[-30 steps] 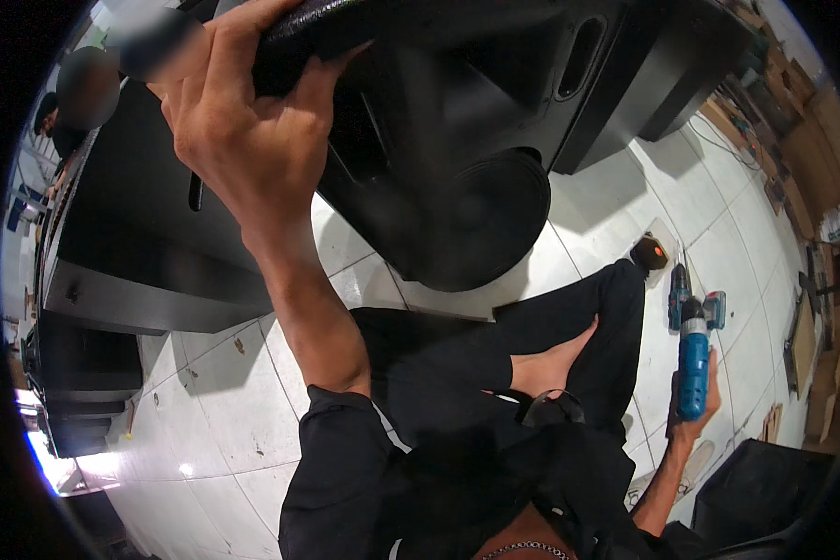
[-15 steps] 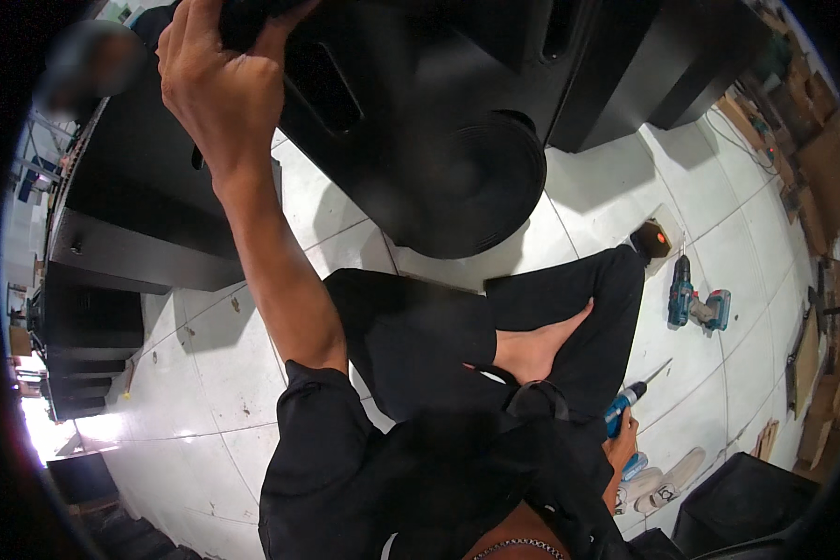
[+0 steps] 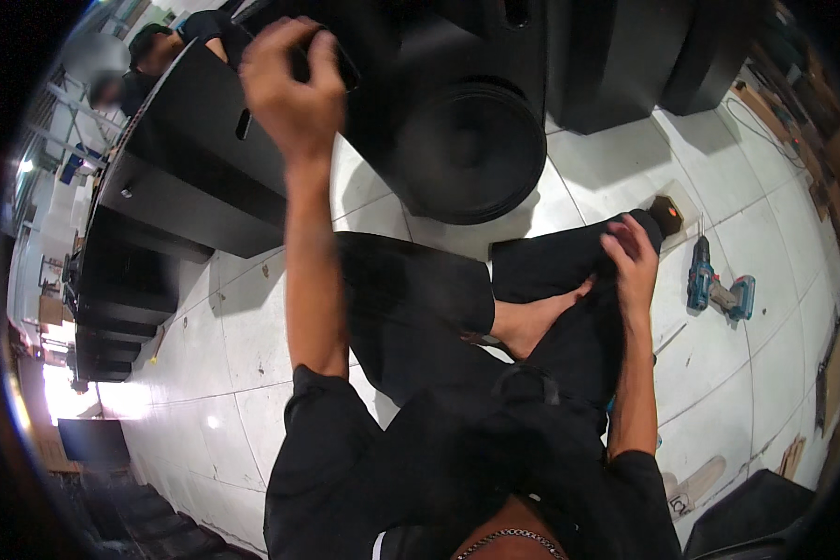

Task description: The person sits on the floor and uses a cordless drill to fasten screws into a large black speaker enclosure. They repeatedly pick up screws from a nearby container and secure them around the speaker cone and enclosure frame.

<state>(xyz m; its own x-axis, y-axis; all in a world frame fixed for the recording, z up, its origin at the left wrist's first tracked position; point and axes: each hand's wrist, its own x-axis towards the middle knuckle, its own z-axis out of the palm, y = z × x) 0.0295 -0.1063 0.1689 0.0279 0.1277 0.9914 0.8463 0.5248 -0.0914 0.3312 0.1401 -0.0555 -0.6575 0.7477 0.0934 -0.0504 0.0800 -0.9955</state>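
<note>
A person sits cross-legged on a white tiled floor (image 3: pixel 243 336) amid black speaker cabinets, left hand (image 3: pixel 289 89) raised and clamped on the upper edge of the nearest speaker (image 3: pixel 439 103), fingers curled over its black rim. The right hand (image 3: pixel 630 257) rests on the right knee, fingers loosely apart and holding nothing. A blue drill (image 3: pixel 714 287) lies on the tiles just beyond that knee, well apart from the speaker, with no hand on it.

As far as the frame shows, the work on the speaker looks paused rather than finished: the round woofer (image 3: pixel 467 149) sits in the cabinet's face, the cabinet stays steadied by 1 hand, and the tool is set aside. Whether any fixing remains to be driven cannot be told from here.

Compared with 1 second ago, the right hand has let go of a drill it then gripped low at the person's side and has come up to the knee. The left hand keeps its hold on the speaker's edge, though the view has swung so the cabinet sits higher in frame. Another person (image 3: pixel 159 47) works behind a cabinet (image 3: pixel 187 177) at upper left.
</note>
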